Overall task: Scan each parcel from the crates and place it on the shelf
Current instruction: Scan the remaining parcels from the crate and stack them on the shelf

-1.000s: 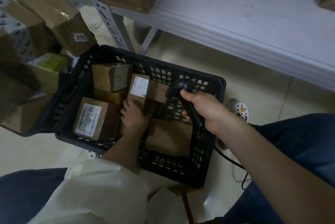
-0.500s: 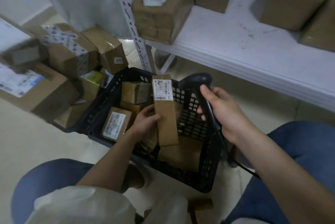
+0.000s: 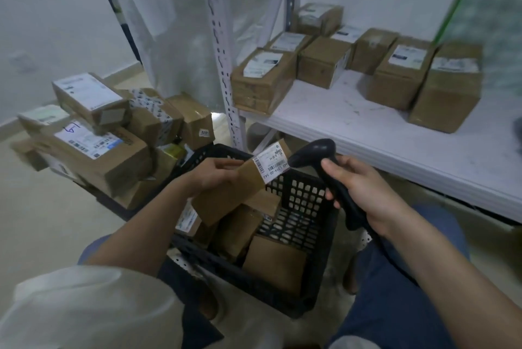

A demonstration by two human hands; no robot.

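My left hand (image 3: 212,176) grips a long brown cardboard parcel (image 3: 234,190) above the black crate (image 3: 299,207), its white barcode label (image 3: 271,160) tilted up to the right. My right hand (image 3: 358,190) grips a black handheld scanner (image 3: 319,150) whose head sits right beside the label. Several more brown parcels (image 3: 274,264) lie inside the crate. The white shelf (image 3: 367,122) stands behind the crate and carries several brown boxes (image 3: 324,61).
A heap of cardboard boxes (image 3: 96,148) is stacked on the floor to the left of the crate. A white perforated shelf post (image 3: 223,80) rises just behind the crate. My knees in blue trousers flank the crate at the bottom.
My left hand lifted the long parcel out of the crate and tilted its label toward the scanner. My right hand raised the scanner to it. The view swung up to show the shelf.
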